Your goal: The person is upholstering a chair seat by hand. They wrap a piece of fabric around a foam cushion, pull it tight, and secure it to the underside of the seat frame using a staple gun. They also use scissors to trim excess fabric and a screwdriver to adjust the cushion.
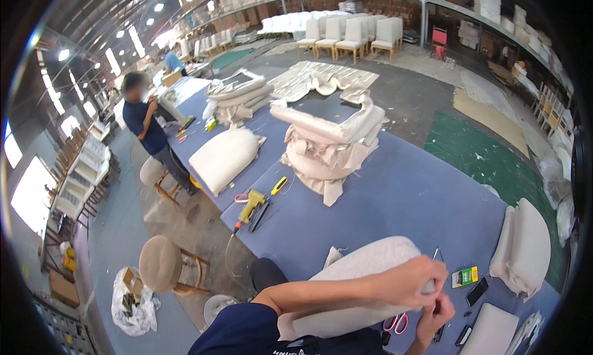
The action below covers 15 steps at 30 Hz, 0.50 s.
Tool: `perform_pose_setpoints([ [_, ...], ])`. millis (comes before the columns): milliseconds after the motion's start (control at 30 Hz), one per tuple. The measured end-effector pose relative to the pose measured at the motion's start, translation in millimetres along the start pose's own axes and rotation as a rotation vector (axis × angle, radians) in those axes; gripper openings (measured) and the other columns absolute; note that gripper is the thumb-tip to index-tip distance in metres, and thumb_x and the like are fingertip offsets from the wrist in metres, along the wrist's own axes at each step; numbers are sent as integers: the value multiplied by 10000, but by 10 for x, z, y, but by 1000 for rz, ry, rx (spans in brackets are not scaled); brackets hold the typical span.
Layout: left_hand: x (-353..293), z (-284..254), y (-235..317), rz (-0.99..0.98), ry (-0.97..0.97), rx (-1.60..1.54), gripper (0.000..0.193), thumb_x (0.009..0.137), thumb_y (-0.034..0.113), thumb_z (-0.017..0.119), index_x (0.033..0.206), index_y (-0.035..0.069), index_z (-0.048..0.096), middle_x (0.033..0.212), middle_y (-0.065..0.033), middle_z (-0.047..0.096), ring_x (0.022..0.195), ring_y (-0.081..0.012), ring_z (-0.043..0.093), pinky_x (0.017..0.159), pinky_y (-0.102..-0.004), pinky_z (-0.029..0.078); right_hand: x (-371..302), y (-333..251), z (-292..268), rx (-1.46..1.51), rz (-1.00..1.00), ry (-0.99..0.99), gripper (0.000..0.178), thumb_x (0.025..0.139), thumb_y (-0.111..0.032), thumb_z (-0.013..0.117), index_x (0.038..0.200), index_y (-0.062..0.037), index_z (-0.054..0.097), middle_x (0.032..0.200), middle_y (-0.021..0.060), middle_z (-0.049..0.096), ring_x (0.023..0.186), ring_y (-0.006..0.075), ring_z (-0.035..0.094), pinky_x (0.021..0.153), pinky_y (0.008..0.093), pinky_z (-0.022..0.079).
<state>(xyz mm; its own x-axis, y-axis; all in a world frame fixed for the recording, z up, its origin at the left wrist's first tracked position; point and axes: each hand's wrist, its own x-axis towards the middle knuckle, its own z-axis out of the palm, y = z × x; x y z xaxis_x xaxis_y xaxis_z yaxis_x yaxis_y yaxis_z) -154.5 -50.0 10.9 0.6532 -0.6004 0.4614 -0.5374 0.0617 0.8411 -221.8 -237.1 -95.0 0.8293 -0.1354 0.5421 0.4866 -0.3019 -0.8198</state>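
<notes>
A beige upholstered chair pad (370,258) lies across my lap at the near table edge. My left hand (420,282) reaches over it with fingers closed on its fabric at the right end. Just below, my right hand (434,320) is closed with its fingertips pinched together at the same end; what lies between them is too small to make out. Red-handled scissors (400,323) rest beside the pad, partly covered by it. Close to my hands are a green and yellow box (464,276) and a black phone (477,291).
On the blue table (426,194) are a yellow-green air staple gun (250,207), a yellow-handled screwdriver (279,185), stacked fabric covers (330,139) and a finished pad (225,157). More pads (525,250) lie at right. A round stool (162,263) stands left; a person (145,120) works farther off.
</notes>
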Motion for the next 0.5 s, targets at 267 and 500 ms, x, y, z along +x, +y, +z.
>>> perform_pose_setpoints([
  [267,-36,-413,88,-140,-134,-51,171,789,115,746,819,-7,630,773,-83,628,776,-187,621,670,-339,469,192,-176,262,-153,-214,-194,161,911,-162,654,915,-6,694,734,152,639,678,335,641,649,405,466],
  [500,-193,-1869,-155,-317,67,-9,117,861,108,734,797,16,703,818,-42,718,789,-89,647,721,-251,510,1550,-419,1485,373,-28,-800,333,987,-228,612,743,-1,607,563,49,558,528,120,552,518,310,405],
])
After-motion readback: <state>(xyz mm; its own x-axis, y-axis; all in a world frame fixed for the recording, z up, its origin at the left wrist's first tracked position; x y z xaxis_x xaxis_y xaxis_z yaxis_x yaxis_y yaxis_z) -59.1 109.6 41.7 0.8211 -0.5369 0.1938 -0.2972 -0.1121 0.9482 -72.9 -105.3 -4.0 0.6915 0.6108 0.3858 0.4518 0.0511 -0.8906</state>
